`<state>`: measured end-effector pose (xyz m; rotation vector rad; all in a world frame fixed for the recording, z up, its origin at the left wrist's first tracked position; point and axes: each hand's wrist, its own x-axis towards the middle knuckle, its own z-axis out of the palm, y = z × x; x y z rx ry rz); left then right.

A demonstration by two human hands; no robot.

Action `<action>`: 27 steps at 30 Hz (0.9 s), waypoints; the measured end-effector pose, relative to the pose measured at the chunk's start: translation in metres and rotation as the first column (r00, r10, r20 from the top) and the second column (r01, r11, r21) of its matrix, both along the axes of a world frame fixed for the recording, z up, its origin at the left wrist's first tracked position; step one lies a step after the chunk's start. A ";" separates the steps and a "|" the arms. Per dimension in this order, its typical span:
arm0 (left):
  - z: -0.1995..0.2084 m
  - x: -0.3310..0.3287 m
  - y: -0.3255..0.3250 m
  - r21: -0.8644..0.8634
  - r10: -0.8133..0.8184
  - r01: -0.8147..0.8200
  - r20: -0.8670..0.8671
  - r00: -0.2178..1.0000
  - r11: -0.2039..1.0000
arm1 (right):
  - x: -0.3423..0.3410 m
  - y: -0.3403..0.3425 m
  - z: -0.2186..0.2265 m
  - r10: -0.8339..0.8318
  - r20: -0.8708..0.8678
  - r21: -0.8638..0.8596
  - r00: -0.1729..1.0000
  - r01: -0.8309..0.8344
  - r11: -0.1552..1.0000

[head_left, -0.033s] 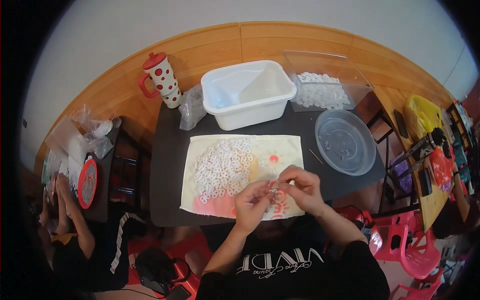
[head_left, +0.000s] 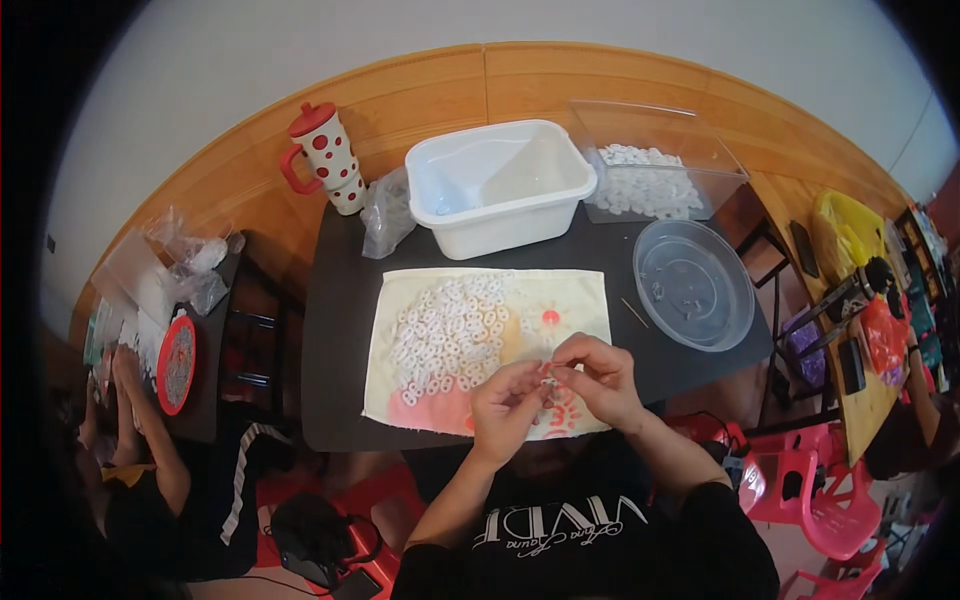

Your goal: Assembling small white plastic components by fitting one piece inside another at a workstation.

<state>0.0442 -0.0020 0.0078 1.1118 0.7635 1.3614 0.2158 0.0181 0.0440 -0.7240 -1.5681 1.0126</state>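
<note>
My left hand (head_left: 507,402) and my right hand (head_left: 603,378) meet over the lower right part of a pale yellow towel (head_left: 450,278) with red and pink prints. Both have their fingertips pinched around a small white piece (head_left: 549,381), mostly covered by the fingers. It resembles the many small white two-holed pieces (head_left: 450,335) spread over the towel's left half. To the right of the towel, a thin wooden stick (head_left: 635,313) lies beside a round clear plastic lid (head_left: 740,285) holding a few tiny clear bits.
Behind the towel stands a white plastic basin (head_left: 510,230). A clear bin (head_left: 725,172) with white pieces is at the back right. A crumpled plastic bag (head_left: 386,215) and a red-dotted tumbler (head_left: 330,160) stand back left. Another person's hands (head_left: 126,370) work at a table near a red basin (head_left: 164,395).
My right hand has shifted slightly left, closer to my left fingertips. The view has moved a little; the things on the table lie as before.
</note>
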 end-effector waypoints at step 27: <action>-0.003 -0.002 -0.005 0.028 0.030 -0.028 -0.081 0.996 0.999 | 0.001 0.007 0.003 0.069 0.213 0.011 0.975 -0.073 0.997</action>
